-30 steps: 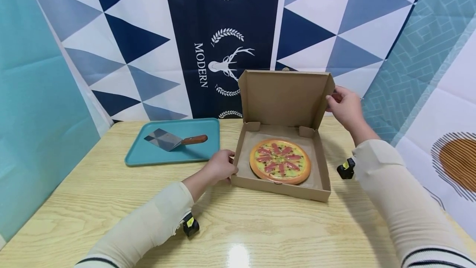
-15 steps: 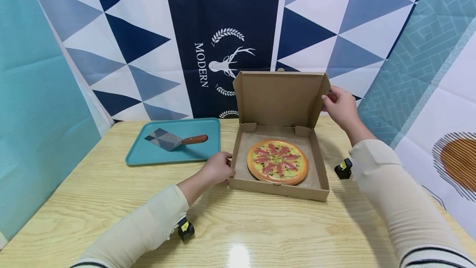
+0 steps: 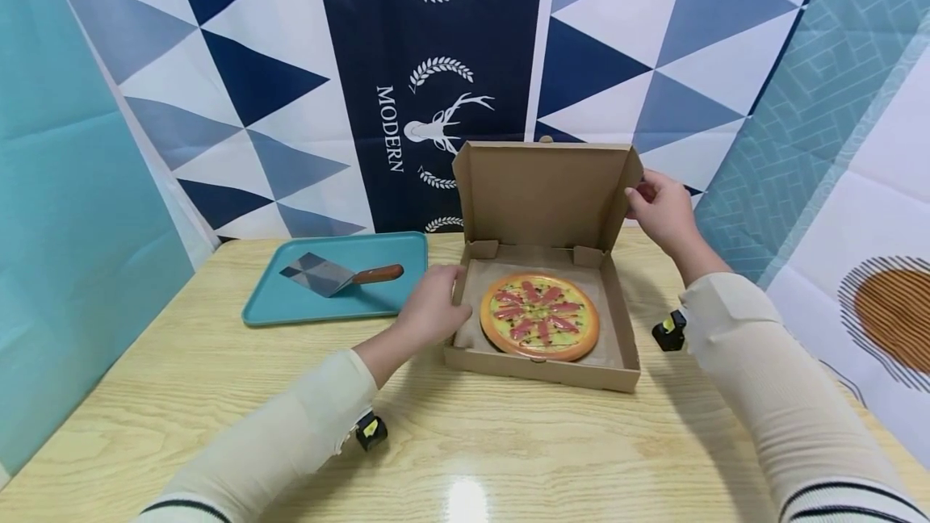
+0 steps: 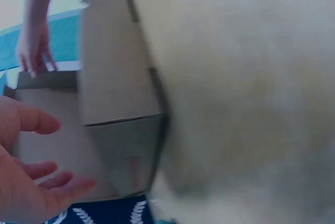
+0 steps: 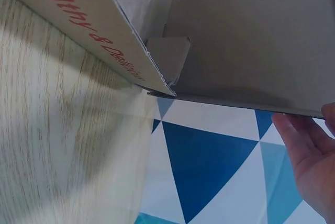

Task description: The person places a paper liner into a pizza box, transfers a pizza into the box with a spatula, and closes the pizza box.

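Observation:
A cardboard pizza box [image 3: 625,382] stands with its lid [image 3: 545,192] raised, and a pizza [image 3: 539,315] with pink strips on top lies on paper inside it. My right hand [image 3: 663,212] pinches the right side flap of the lid; in the right wrist view that hand [image 5: 309,150] has its thumb and fingers at the lid's edge. Over the box's left wall hovers my left hand [image 3: 429,309]. The left wrist view shows this hand [image 4: 31,177] with thumb and fingers spread apart, holding nothing, beside the box's side wall [image 4: 120,150].
Left of the box, a turquoise tray [image 3: 291,309] bears a pizza server [image 3: 320,273] with a wooden handle. The wooden table [image 3: 508,450] extends in front of the box. A patterned cloth [image 3: 436,39] hangs behind.
My left hand has let go of the box's left front corner and risen slightly above the wall. The box has shifted a little left. My right hand keeps its hold on the lid.

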`<state>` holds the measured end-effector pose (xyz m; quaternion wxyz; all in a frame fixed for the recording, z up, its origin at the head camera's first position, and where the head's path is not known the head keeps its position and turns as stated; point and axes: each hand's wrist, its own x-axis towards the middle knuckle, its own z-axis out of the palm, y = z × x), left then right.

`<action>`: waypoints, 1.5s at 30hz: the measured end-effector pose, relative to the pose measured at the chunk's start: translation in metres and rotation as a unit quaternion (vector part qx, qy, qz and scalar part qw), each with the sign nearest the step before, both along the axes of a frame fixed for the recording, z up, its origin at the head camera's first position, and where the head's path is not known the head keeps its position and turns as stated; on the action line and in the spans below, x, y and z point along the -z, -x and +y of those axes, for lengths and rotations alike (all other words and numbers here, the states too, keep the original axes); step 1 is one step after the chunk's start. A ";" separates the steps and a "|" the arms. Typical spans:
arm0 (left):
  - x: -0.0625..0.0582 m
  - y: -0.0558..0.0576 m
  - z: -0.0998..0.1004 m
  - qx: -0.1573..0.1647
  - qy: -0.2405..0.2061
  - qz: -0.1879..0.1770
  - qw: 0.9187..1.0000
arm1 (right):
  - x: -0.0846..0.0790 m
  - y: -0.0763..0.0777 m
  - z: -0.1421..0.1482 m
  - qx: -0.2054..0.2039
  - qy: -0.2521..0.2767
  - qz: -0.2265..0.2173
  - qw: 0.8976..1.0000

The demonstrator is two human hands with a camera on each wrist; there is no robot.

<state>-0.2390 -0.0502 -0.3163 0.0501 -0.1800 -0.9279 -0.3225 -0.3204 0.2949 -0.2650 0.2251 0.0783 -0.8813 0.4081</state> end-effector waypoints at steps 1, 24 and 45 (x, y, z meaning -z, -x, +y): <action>-0.006 0.003 0.001 0.000 -0.017 -0.003 1.000 | 0.000 0.000 0.000 0.000 -0.001 0.000 1.000; -0.061 0.116 0.002 -0.066 -0.322 -0.064 0.942 | 0.004 -0.003 -0.002 -0.012 0.002 0.001 1.000; -0.064 0.135 0.015 -0.065 -0.248 0.031 0.966 | -0.003 0.005 -0.006 0.047 -0.011 0.080 0.996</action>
